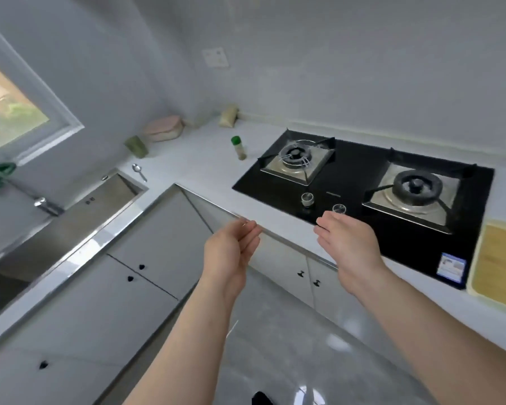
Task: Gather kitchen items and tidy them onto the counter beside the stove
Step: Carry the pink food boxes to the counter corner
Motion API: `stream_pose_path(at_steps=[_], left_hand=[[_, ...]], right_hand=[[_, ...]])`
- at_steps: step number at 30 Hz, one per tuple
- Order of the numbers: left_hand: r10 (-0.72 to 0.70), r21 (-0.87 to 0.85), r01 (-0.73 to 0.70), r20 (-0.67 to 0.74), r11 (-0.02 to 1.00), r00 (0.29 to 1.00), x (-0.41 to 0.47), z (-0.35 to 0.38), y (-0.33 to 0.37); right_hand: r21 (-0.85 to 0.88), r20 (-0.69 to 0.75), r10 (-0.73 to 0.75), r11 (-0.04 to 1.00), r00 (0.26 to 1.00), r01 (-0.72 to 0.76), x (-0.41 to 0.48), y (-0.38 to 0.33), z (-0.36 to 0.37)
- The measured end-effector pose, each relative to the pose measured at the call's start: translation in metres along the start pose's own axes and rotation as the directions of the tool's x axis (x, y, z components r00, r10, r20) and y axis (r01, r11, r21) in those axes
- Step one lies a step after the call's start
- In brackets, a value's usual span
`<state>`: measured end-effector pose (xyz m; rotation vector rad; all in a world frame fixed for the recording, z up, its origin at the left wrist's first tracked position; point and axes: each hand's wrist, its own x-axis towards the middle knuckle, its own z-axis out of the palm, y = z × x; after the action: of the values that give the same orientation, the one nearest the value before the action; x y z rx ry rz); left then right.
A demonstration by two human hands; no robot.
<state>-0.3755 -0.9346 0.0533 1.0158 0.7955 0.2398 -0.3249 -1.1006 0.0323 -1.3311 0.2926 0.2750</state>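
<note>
A small spice jar with a green cap (239,147) stands on the white counter (205,168) left of the black two-burner stove (360,182). A metal spoon (139,171) lies near the sink corner. A green cup (137,146), a pink lidded box (164,128) and a pale packet (228,115) sit along the back wall. My left hand (231,252) hovers in front of the counter edge, fingers relaxed, holding nothing. My right hand (348,244) hangs over the stove's front edge near the knobs, also empty with straight fingers.
A steel sink (70,226) with a tap (46,204) fills the left run of the counter. A wooden cutting board in a pale tray (497,264) lies right of the stove. White cabinet doors (146,258) stand below, with grey floor underfoot.
</note>
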Motion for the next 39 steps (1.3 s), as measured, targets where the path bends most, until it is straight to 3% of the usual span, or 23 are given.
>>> stream_pose_path(at_steps=[8, 16, 23, 30, 39], left_hand=[[0.022, -0.141, -0.050, -0.195, 0.989, 0.981, 0.069, -0.199, 0.106], [-0.038, -0.305, -0.026, -0.204, 0.952, 0.978, 0.138, -0.286, 0.166], [-0.044, -0.296, -0.019, -0.202, 0.955, 0.978, 0.222, -0.295, 0.206], [-0.053, -0.207, 0.001, -0.244, 0.978, 0.968, 0.349, -0.273, 0.266], [-0.078, -0.165, 0.037, -0.250, 0.986, 0.965, 0.499, -0.245, 0.339]], right_hand=[[-0.100, 0.229, 0.104, 0.992, 0.968, -0.083, -0.020, 0.065, 0.233], [-0.183, 0.272, 0.148, 0.978, 0.951, -0.100, -0.022, 0.085, 0.375], [-0.232, 0.262, 0.179, 0.966, 0.948, -0.118, 0.042, 0.094, 0.458], [-0.157, 0.230, 0.198, 0.974, 0.953, -0.164, 0.160, 0.080, 0.549], [-0.227, 0.198, 0.247, 0.953, 0.948, -0.201, 0.296, 0.051, 0.648]])
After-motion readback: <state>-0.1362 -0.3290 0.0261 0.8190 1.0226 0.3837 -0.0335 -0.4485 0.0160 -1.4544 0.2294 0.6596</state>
